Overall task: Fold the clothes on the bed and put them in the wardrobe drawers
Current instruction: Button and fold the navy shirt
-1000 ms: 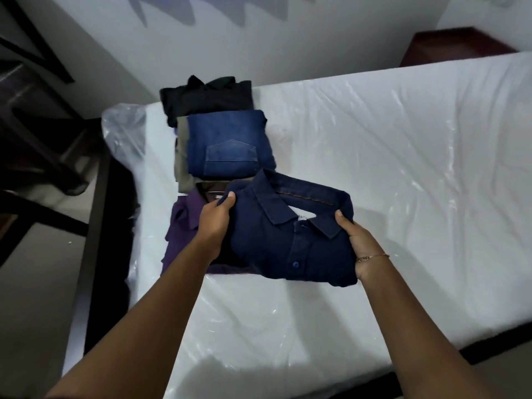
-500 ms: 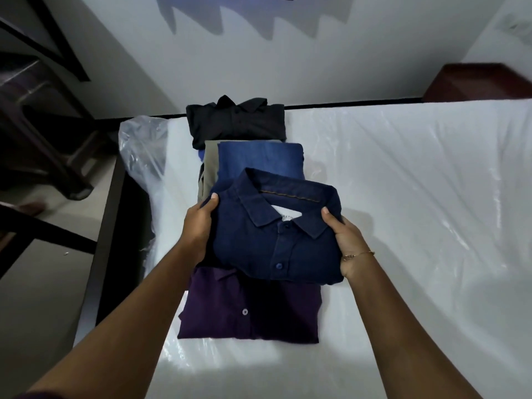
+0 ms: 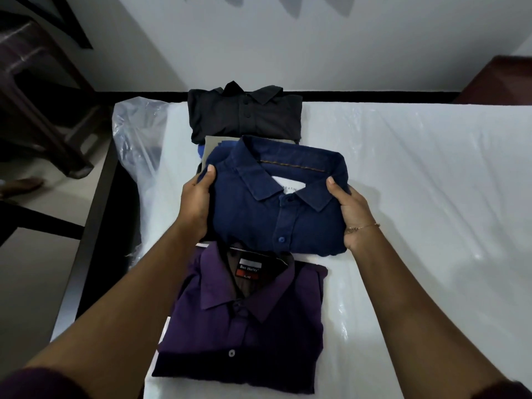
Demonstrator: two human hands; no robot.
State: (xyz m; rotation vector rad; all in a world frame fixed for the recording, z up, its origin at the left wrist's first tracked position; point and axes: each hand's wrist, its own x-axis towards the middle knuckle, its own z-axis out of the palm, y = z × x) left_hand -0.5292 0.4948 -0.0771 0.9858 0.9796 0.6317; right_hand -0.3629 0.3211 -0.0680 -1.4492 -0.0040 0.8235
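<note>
A folded navy blue shirt [image 3: 276, 205] is held between both hands, collar facing away from me. My left hand [image 3: 197, 201] grips its left edge with the thumb on top. My right hand [image 3: 349, 211] grips its right edge the same way. The shirt sits over a folded stack of which only a grey and blue sliver [image 3: 211, 145] shows. A folded purple shirt [image 3: 244, 321] lies nearest me on the mattress [image 3: 417, 226]. A folded black shirt [image 3: 244, 113] lies at the far end of the row.
The mattress is wrapped in clear plastic that bunches up at its left corner [image 3: 138, 133]. A dark bed frame edge [image 3: 98, 203] runs along the left, with dark wooden furniture [image 3: 37, 90] beyond. A dark red cabinet [image 3: 501, 79] stands far right.
Both hands carried the navy shirt left and away from me, off the purple shirt and over the jeans stack. The purple shirt is now fully uncovered.
</note>
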